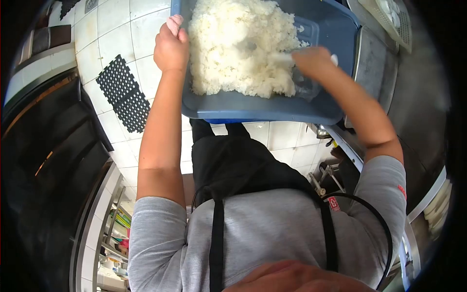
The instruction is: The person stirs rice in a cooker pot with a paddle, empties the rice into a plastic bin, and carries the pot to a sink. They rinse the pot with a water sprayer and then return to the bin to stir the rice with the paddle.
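Observation:
A large mound of cooked white rice (238, 46) fills the left and middle of a blue plastic tub (262, 113). At the tub's left rim, my left hand (171, 51) is closed on a pink cloth (174, 23). My right hand (314, 63) is over the right side of the tub, its fingers wrapped round the white handle of a rice paddle (282, 57). The handle's white end shows behind the hand. Motion blurs the paddle, and its blade is hard to make out against the rice.
Right of the tub are a metal tray (377, 68) and a cream perforated basket (389, 19) on a steel counter. A black perforated mat (123, 92) lies on the white tiled floor (112, 19) to the left. Shelves with assorted goods (116, 243) stand at lower left.

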